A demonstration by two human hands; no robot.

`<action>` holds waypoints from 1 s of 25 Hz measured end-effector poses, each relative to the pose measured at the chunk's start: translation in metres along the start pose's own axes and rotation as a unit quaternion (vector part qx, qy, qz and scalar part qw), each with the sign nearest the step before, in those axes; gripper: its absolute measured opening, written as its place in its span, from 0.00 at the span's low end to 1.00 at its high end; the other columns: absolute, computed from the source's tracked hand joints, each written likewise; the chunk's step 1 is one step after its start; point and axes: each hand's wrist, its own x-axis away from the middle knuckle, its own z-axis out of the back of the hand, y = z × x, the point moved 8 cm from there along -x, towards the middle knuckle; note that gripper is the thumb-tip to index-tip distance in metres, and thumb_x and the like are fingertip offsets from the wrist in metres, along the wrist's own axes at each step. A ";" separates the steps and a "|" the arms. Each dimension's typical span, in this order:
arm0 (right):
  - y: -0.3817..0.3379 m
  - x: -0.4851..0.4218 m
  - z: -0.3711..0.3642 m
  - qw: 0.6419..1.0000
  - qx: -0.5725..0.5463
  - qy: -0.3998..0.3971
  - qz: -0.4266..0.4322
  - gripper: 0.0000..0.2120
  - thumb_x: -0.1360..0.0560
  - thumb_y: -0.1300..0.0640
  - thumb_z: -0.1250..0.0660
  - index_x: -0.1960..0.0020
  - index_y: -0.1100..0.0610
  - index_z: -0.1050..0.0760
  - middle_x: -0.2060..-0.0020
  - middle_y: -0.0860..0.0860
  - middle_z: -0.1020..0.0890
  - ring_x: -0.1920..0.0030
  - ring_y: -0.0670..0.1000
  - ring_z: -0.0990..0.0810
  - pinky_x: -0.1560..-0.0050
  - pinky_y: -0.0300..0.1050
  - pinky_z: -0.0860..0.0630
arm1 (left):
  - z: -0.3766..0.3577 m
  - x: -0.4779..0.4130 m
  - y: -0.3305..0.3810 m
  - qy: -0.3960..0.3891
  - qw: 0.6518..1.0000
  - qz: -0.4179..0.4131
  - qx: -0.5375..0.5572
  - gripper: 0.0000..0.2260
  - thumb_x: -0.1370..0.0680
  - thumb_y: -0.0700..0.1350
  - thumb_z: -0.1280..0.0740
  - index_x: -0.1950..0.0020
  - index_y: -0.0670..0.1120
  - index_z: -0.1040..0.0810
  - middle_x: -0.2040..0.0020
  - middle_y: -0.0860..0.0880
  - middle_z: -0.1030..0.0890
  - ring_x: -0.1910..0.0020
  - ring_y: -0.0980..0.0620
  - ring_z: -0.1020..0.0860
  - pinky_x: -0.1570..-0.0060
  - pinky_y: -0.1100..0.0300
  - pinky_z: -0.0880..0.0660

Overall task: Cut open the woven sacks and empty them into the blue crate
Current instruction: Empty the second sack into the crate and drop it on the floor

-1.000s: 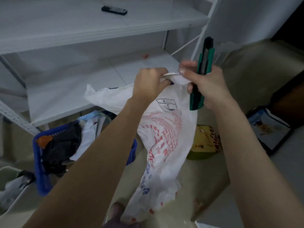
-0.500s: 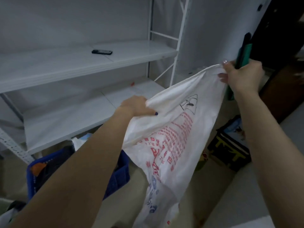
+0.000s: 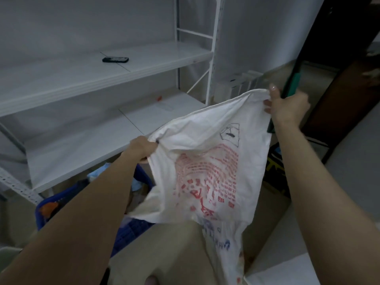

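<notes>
A white woven sack (image 3: 207,161) with red and blue print hangs stretched between my two hands, its lower end trailing down toward the floor. My left hand (image 3: 141,149) grips the sack's left upper corner. My right hand (image 3: 287,105) pinches the right upper corner and also holds a green and black utility knife (image 3: 292,81), which points upward. The blue crate (image 3: 131,229) sits on the floor below my left arm, partly hidden by the arm and the sack, with clothes or bags inside.
A white metal shelf rack (image 3: 123,128) stands behind the crate; a dark remote-like object (image 3: 115,59) lies on its upper shelf. A dark box with yellow marks (image 3: 276,171) sits on the floor at the right. A dark brown door or cabinet (image 3: 349,89) is at far right.
My hands have pulled apart from together at the sack's top to wide apart, spreading the sack open. The view has lifted and turned, showing more of the shelves.
</notes>
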 end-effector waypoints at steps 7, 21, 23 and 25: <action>0.041 0.040 -0.011 0.988 -0.008 -0.153 -0.018 0.08 0.26 0.57 0.29 0.54 0.60 0.25 0.60 0.58 0.17 0.66 0.46 0.16 0.67 0.40 0.20 | -0.044 -0.004 0.034 -0.085 0.743 0.134 0.650 0.15 0.20 0.35 0.43 0.34 0.41 0.34 0.39 0.38 0.30 0.41 0.37 0.26 0.44 0.48 0.24; 0.065 0.063 -0.038 0.966 0.072 -0.235 -0.080 0.30 0.40 0.41 0.22 0.54 0.66 0.20 0.59 0.58 0.17 0.62 0.55 0.17 0.63 0.49 0.18 | -0.050 0.012 0.137 -0.125 0.688 0.062 0.712 0.09 0.21 0.34 0.46 0.50 0.35 0.27 0.48 0.36 0.21 0.46 0.39 0.20 0.53 0.58 0.21; 0.055 0.064 -0.042 0.957 0.098 -0.260 -0.081 0.31 0.41 0.39 0.22 0.53 0.63 0.20 0.59 0.56 0.17 0.61 0.53 0.17 0.66 0.44 0.19 | -0.049 0.011 0.142 -0.125 0.664 0.067 0.734 0.08 0.20 0.36 0.45 0.50 0.35 0.27 0.43 0.36 0.22 0.43 0.41 0.21 0.48 0.60 0.23; 0.044 0.062 -0.044 0.953 0.122 -0.268 -0.069 0.31 0.42 0.37 0.22 0.54 0.62 0.21 0.60 0.55 0.18 0.60 0.52 0.17 0.67 0.42 0.20 | -0.047 0.007 0.151 -0.119 0.641 0.050 0.757 0.12 0.19 0.36 0.47 0.40 0.35 0.29 0.39 0.35 0.25 0.41 0.41 0.23 0.47 0.60 0.23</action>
